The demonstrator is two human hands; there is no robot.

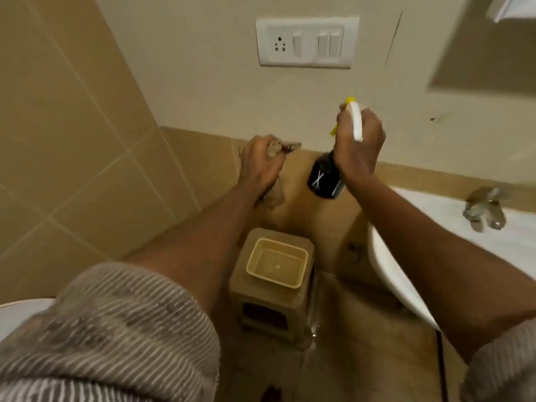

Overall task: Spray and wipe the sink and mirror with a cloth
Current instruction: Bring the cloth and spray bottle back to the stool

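My right hand (358, 143) grips the white and yellow trigger head of a black spray bottle (324, 178), held in the air left of the white sink (385, 265). My left hand (261, 163) is closed on a brownish cloth (274, 194), which hangs below the fist near the tiled wall. The sink's chrome tap (484, 210) stands at the right. A corner of the mirror (493, 47) shows at the upper right.
A beige plastic stool (272, 309) stands on the floor below my hands, with a square beige tub (277, 262) on top. A white switch and socket plate (307, 42) is on the wall ahead. Part of a white toilet (17, 314) shows at lower left.
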